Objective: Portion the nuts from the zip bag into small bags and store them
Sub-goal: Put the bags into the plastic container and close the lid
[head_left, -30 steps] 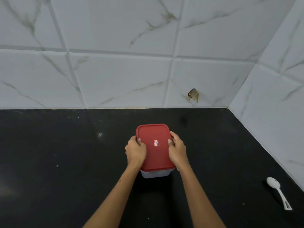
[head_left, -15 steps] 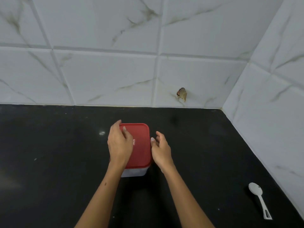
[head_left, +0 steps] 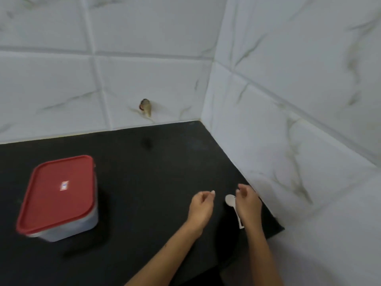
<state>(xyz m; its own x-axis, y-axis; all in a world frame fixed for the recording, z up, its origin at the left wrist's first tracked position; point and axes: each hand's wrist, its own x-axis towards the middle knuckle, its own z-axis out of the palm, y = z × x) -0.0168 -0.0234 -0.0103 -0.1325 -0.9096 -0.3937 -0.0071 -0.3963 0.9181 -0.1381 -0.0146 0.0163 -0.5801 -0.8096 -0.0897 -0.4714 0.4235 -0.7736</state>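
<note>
A clear plastic container with a red lid (head_left: 59, 195) stands shut on the black counter (head_left: 144, 182) at the left, with neither hand on it. A white plastic spoon (head_left: 230, 200) lies on the counter near the right wall. My right hand (head_left: 248, 204) hovers over the spoon's handle with its fingers loosely curled and hides the middle of the handle. My left hand (head_left: 201, 207) is just left of the spoon, loosely curled and holding nothing. No zip bag, nuts or small bags are in view.
White marble-look tiled walls meet in a corner at the back right. A small chipped hole (head_left: 146, 107) marks the back wall just above the counter. The counter ends against the right wall close to my right hand.
Both hands let go of the red-lidded container and moved right to the white spoon. The view swung right, so the container now sits at the left.
</note>
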